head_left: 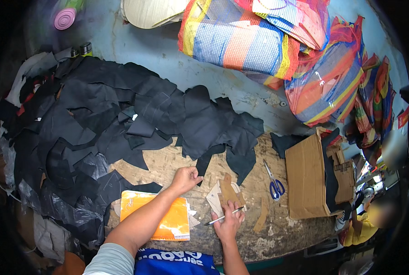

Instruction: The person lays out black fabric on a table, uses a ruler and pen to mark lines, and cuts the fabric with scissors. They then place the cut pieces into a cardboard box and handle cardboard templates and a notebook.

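Working over a worn, stained brown wooden tabletop (268, 236), with two bare hands well apart from each other; curling the left hand (185, 180) loosely, thumb and fingertips drawn together at the lower end of a narrow black leather-like strip (204, 166) (cannot tell whether pinching or merely touching it); holding a slim silver-and-black pen (212, 222) aslant between the fingers of the right hand (229, 222), and resting fingertips on a flat brown cardboard-like piece (225, 189), with an angular off-white flat piece (213, 200) just beside and partly beneath it; reaching with the left forearm across a flat bright-orange packet (145, 205); to the right of the right hand, near a thin curved brown strip (261, 214); farther out, in front of metal scissors with blue looped handles (276, 189), lying with blades pointed away; at the far right, beside a brown cardboard box (305, 178) with dark material inside; across the left and back, facing a broad heap of black leather-like pieces (122, 107); beyond, before striped multicoloured mesh sacks (245, 43) against a pale-blue wall (154, 50).
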Demonstrator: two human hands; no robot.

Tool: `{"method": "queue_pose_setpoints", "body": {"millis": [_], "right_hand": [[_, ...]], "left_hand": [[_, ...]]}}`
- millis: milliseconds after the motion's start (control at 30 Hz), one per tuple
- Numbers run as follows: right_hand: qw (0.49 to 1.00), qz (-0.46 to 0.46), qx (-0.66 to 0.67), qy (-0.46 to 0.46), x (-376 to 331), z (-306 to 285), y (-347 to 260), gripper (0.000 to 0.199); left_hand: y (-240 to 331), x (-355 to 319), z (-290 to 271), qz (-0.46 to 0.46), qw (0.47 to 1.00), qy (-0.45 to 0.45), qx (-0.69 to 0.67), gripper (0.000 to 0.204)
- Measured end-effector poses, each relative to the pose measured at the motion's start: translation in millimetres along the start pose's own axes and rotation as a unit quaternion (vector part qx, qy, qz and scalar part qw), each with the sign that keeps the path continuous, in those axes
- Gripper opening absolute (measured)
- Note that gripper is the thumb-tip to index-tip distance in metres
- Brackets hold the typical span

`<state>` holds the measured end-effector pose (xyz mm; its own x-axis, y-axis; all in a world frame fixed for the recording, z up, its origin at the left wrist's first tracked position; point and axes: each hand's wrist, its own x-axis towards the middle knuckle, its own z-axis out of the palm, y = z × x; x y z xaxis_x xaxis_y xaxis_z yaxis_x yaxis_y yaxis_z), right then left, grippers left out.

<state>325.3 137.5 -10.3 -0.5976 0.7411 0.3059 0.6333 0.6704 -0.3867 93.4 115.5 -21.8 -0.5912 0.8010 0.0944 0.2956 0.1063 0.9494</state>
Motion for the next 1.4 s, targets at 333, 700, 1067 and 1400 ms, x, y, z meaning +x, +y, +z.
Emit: {"method": "queue_pose_setpoints", "body": {"millis": [333, 700, 1067, 1400], "right_hand": [[1.000, -0.005, 0.006, 0.011, -0.6, 1.1, -0.5, 0.041], [1.000, -0.009, 0.022, -0.003, -2.3, 0.8, 2.4, 0.041], [0.880, 0.288, -0.299, 0.233, 91.2, -239.5, 115.8, 0.050], [0.956, 0.058, -0.214, 0.193, 25.1, -219.0, 74.7, 0.022]], "left_hand": [[0.9, -0.3, -0.6, -0.009, 1.000, -0.003, -0.007, 0.029], [-1.0, -0.3, 1.5, 0.004, 1.000, -0.001, -0.010, 0.029], [4.7, -2.0, -2.5, -0.018, 0.999, -0.034, 0.007, 0.022], [78.7, -12.8, 8.1, -0.025, 0.981, -0.186, -0.052, 0.021]]}}
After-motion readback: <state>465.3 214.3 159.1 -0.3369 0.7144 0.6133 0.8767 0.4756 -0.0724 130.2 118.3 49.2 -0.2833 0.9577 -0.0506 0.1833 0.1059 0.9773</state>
